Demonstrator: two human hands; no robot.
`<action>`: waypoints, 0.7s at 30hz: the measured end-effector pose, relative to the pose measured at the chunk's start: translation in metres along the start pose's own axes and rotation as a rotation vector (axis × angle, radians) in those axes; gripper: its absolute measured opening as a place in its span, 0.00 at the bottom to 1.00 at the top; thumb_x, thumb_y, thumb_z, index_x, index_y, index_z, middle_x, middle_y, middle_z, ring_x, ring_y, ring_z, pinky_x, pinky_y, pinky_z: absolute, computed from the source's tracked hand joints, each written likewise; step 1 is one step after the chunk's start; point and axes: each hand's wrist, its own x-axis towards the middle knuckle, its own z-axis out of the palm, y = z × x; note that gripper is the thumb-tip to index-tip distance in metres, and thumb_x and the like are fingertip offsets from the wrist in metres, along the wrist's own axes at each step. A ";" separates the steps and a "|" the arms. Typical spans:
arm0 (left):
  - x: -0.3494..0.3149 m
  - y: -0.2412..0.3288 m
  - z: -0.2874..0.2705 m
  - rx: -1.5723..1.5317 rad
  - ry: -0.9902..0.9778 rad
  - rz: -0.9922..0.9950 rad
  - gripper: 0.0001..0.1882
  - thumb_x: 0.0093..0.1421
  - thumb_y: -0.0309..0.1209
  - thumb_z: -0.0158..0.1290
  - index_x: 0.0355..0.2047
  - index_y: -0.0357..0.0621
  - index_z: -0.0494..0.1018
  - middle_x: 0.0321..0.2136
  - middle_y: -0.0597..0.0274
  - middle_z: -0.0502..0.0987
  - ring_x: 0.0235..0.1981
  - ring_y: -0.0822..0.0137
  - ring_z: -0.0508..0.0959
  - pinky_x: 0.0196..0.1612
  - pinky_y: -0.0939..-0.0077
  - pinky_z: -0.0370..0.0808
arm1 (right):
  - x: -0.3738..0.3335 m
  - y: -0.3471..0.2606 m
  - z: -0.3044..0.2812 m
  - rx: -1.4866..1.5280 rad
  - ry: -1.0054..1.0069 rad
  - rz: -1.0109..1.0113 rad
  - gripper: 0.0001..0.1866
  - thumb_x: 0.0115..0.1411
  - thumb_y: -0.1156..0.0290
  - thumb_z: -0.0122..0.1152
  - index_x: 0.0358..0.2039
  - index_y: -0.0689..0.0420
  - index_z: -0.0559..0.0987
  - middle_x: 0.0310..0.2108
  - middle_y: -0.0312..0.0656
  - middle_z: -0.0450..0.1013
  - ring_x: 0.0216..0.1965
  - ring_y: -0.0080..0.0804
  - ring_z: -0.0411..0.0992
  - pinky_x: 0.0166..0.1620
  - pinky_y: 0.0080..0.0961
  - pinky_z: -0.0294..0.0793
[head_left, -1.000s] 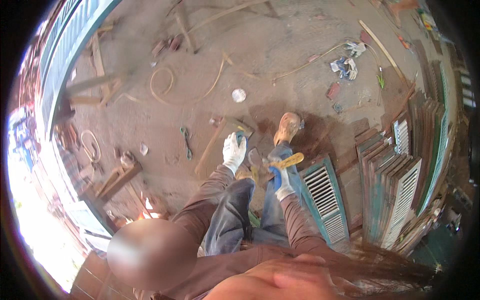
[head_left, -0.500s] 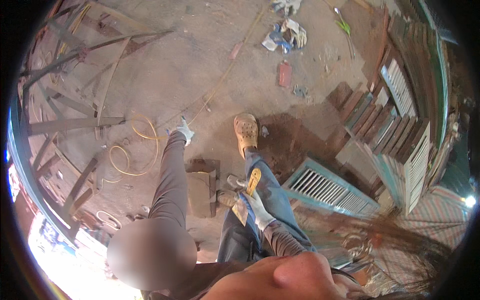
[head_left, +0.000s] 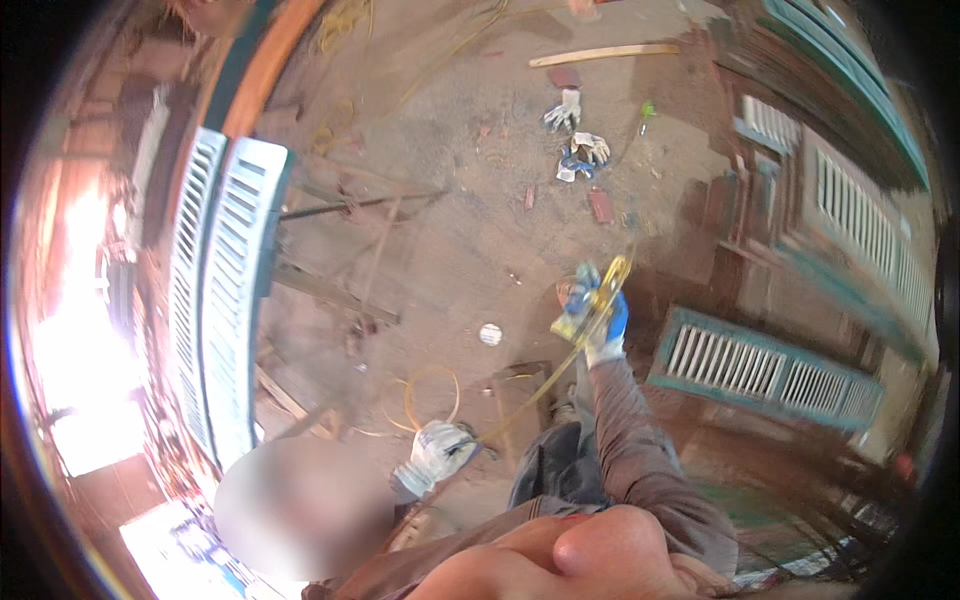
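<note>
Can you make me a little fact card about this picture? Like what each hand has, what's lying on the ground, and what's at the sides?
Left hand: gloved, gripping a yellow hose
Right hand: gloved, holding a yellow-handled tool, blurred
Hose path: slants from left hand toward right hand
On the ground: loose gloves, red block, white disc
Right side: teal-framed shutter
Left side: pale blue shutters

1. From far off, I see the left gloved hand (head_left: 438,455) is white.
2. I see white and bright blue on the right gloved hand (head_left: 606,325).
3. The tool handle (head_left: 618,270) is yellow.
4. The thin hose (head_left: 540,394) is yellow too.
5. The right sleeve (head_left: 645,425) is plain grey-brown.
6. The low shutter (head_left: 725,358) has blue-green edges and pale stripes.
</note>
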 end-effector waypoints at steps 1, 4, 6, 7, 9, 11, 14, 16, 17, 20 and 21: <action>-0.039 0.015 -0.017 0.076 0.066 0.027 0.11 0.55 0.31 0.58 0.17 0.48 0.72 0.15 0.60 0.70 0.20 0.55 0.71 0.26 0.61 0.67 | -0.015 -0.005 0.016 0.019 -0.108 -0.018 0.29 0.58 0.51 0.56 0.55 0.56 0.71 0.37 0.42 0.73 0.32 0.38 0.71 0.35 0.36 0.73; -0.136 0.032 -0.059 0.354 0.447 -0.018 0.10 0.57 0.28 0.55 0.19 0.43 0.72 0.15 0.62 0.70 0.18 0.64 0.69 0.25 0.66 0.65 | -0.078 -0.024 0.051 0.010 -0.096 -0.156 0.28 0.58 0.52 0.56 0.54 0.57 0.72 0.34 0.43 0.73 0.29 0.38 0.70 0.35 0.36 0.73; -0.198 0.027 -0.104 -0.077 0.585 -0.403 0.12 0.60 0.29 0.54 0.20 0.39 0.72 0.16 0.66 0.69 0.18 0.72 0.66 0.22 0.70 0.62 | -0.112 -0.041 0.072 0.039 -0.162 -0.205 0.26 0.59 0.53 0.56 0.52 0.57 0.73 0.32 0.44 0.73 0.29 0.39 0.71 0.34 0.37 0.74; -0.222 0.016 -0.123 0.043 0.708 -0.372 0.13 0.62 0.30 0.52 0.20 0.37 0.71 0.16 0.67 0.69 0.19 0.73 0.65 0.21 0.72 0.61 | -0.130 -0.049 0.078 0.028 -0.184 -0.178 0.22 0.59 0.55 0.56 0.48 0.57 0.74 0.30 0.45 0.73 0.27 0.41 0.72 0.31 0.37 0.75; -0.265 -0.004 -0.157 0.175 0.873 -0.391 0.14 0.64 0.31 0.51 0.23 0.36 0.73 0.17 0.66 0.70 0.20 0.73 0.66 0.20 0.75 0.61 | -0.159 -0.068 0.088 -0.159 -0.129 -0.228 0.21 0.59 0.55 0.56 0.44 0.59 0.76 0.29 0.46 0.75 0.24 0.42 0.73 0.28 0.35 0.75; -0.292 -0.025 -0.195 0.214 1.047 -0.484 0.14 0.65 0.34 0.50 0.31 0.35 0.77 0.22 0.59 0.76 0.22 0.68 0.72 0.23 0.73 0.67 | -0.183 -0.080 0.087 -0.254 0.008 -0.262 0.21 0.58 0.55 0.57 0.42 0.61 0.76 0.30 0.48 0.76 0.22 0.44 0.73 0.26 0.37 0.75; -0.304 -0.050 -0.233 0.280 1.191 -0.678 0.18 0.66 0.40 0.48 0.40 0.37 0.77 0.30 0.53 0.79 0.29 0.62 0.78 0.31 0.67 0.72 | -0.214 -0.083 0.072 -0.123 0.001 -0.250 0.24 0.55 0.52 0.60 0.40 0.62 0.76 0.28 0.49 0.74 0.22 0.44 0.72 0.26 0.37 0.73; -0.312 -0.050 -0.256 0.332 1.190 -0.823 0.21 0.66 0.44 0.46 0.44 0.39 0.77 0.34 0.50 0.80 0.33 0.58 0.79 0.37 0.65 0.73 | -0.241 -0.092 0.059 0.103 0.029 -0.084 0.24 0.52 0.51 0.63 0.37 0.60 0.76 0.25 0.47 0.71 0.22 0.42 0.68 0.27 0.36 0.71; -0.315 -0.046 -0.265 0.356 1.190 -0.891 0.22 0.66 0.46 0.46 0.45 0.40 0.76 0.36 0.49 0.80 0.35 0.56 0.80 0.39 0.64 0.74 | -0.256 -0.095 0.053 0.162 -0.017 -0.062 0.22 0.52 0.52 0.64 0.35 0.59 0.75 0.26 0.47 0.71 0.23 0.42 0.68 0.28 0.37 0.71; -0.318 -0.019 -0.266 0.264 1.024 -0.662 0.27 0.66 0.50 0.42 0.50 0.41 0.75 0.40 0.48 0.80 0.40 0.49 0.79 0.43 0.58 0.73 | -0.304 -0.120 0.047 0.183 -0.042 -0.204 0.19 0.52 0.53 0.65 0.32 0.56 0.75 0.25 0.43 0.70 0.22 0.39 0.67 0.27 0.35 0.71; -0.309 -0.003 -0.260 0.277 0.969 -0.622 0.28 0.66 0.52 0.40 0.51 0.42 0.74 0.40 0.47 0.80 0.41 0.47 0.79 0.44 0.57 0.73 | -0.321 -0.129 0.051 0.124 -0.046 -0.315 0.18 0.53 0.53 0.65 0.32 0.55 0.74 0.24 0.41 0.69 0.21 0.36 0.68 0.26 0.33 0.71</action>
